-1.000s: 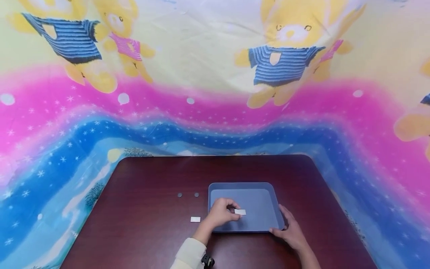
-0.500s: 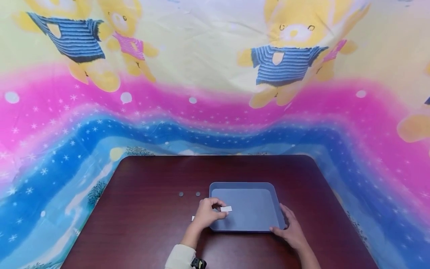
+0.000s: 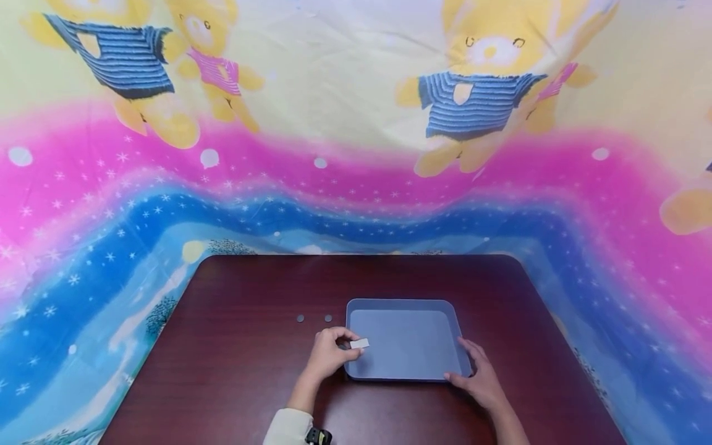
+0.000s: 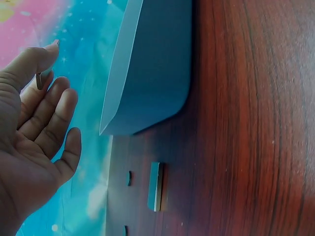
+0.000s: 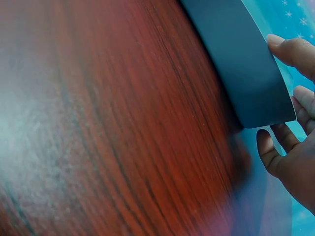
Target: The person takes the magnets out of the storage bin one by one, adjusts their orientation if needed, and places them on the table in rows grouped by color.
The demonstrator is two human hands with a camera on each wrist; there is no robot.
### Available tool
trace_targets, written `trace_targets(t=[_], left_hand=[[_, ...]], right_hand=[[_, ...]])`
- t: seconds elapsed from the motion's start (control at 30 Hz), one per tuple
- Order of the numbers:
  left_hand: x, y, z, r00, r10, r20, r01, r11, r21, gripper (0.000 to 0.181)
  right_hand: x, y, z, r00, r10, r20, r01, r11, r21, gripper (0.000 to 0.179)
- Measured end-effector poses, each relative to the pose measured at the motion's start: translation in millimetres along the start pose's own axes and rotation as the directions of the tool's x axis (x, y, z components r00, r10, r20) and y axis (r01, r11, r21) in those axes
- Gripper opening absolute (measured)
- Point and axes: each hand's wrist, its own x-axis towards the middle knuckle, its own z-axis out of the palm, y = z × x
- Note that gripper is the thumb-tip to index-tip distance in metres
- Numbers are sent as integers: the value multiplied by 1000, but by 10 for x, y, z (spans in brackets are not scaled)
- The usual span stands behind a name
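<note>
My left hand (image 3: 327, 352) pinches a small flat white rectangular piece (image 3: 360, 343) between thumb and index finger, over the left edge of the shallow grey-blue tray (image 3: 406, 346). In the left wrist view, the held piece (image 4: 43, 78) shows edge-on, and the other fingers are loosely bent. My right hand (image 3: 481, 380) holds the tray's near right corner, thumb at the front rim and fingers along the right side. Another small rectangular block (image 4: 155, 187) lies on the table beside the tray; in the head view my left hand hides it.
Two small grey discs, a left disc (image 3: 300, 318) and a right disc (image 3: 328, 318), lie on the table left of the tray. The dark reddish wood table (image 3: 250, 290) backs onto a colourful bear-print cloth (image 3: 356, 204).
My left hand has moved left with the white piece, from over the tray's middle to its left edge, and now covers the other block. My right hand stays at the tray's corner.
</note>
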Motion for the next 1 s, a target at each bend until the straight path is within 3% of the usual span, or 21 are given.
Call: trace_targets(t=[0.2,0.47,0.67,1.0], left_hand=[[-25,-86,-96,999,-39,-29,38,999,-31,19],[-89,-201,-208,992,-92,-80,90,995,-32,20],[-138,-237,-253,986,-131,-100,128,991,-36,21],[-165,-260,-333,982,-131,-134,127,991,-42,20]], right_hand=[[18,4,31,1000,3,8,-3,1000,-17,84],[27,26,62,999,-49,-7,48,994,-94,73],[25,16,65,1000,-24,-19,22,994,-103,76],[22,-33,61,996,-49,-68,39,990,-137,86]])
